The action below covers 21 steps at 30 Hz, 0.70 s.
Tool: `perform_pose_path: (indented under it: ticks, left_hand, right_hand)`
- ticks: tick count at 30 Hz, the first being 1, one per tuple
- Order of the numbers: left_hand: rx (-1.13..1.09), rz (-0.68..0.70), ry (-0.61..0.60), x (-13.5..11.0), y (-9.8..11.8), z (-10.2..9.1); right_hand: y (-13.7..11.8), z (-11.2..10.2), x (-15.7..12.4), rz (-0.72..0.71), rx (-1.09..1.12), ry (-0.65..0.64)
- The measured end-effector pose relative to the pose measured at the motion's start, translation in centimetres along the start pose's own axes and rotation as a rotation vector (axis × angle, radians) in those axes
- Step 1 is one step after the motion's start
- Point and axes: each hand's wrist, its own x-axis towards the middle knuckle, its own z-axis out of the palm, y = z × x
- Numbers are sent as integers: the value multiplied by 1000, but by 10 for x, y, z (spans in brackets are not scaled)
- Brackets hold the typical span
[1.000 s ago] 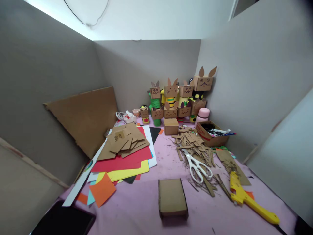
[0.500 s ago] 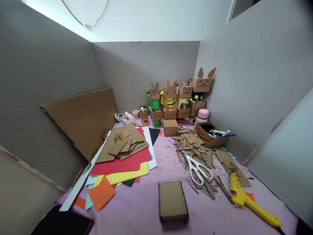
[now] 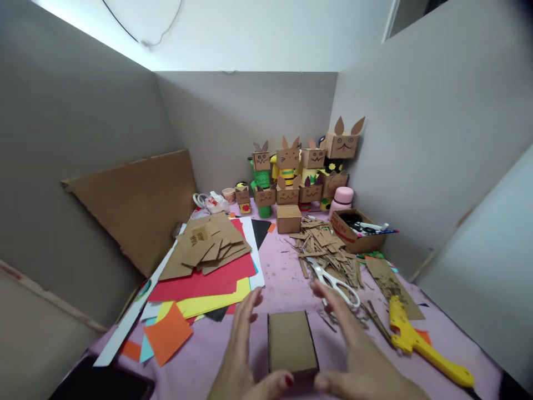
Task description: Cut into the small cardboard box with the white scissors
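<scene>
Cardboard box (image 3: 291,340) now between both hands (image 3: 240,361) (image 3: 364,358)

Grey partitions (image 3: 245,111) L, R & bk, pale wall (image 3: 266,33) above, brightest upper L, lilac tblcloth (image 3: 278,278) below

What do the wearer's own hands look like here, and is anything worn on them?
Both the left hand and the right hand are bare, with no gloves, rings or sleeves in view. The left thumbnail is dark red; the right hand's nails can't be made out clearly.
</scene>
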Motion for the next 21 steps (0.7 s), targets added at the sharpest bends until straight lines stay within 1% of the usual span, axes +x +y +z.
perform_pose_path:
  ticks: [2,3,4,6,9,10,12,14,16,17,19,21]
  left_hand:
    - [32,-54,-139,11,-21,6]
    - [23,-66,-206,14,-29,9]
    - [1,-86,-261,16,-35,12]
    - [-86,-109,-268,18,-36,15]
    - [-257,-170,-233,18,-19,19]
    - [-300,-190,-203,19,-12,21]
    - [-338,-208,-121,20,1,24]
    - [-246,-188,-15,21,10,29]
    - [-130,-176,65,20,15,33]
    - [-118,-182,85,19,16,34]
    - [-201,-205,80,15,15,35]
    - [-286,-159,54,12,12,34]
  right_hand:
    - [13,19,9,17,80,-205]
    - [18,27,11,46,101,-272]
    - [21,32,13,59,142,-268]
    - [23,36,14,60,168,-217]
    - [18,33,18,5,56,-111]
    - [16,32,20,-35,-15,-83]
    - [13,33,23,-157,-174,-31]
    - [11,38,25,-286,-318,8]
    - [10,44,26,-358,-392,40]
    - [9,46,26,-374,-391,56]
    - [9,46,23,-350,-317,89]
    - [9,41,19,-231,-151,94]
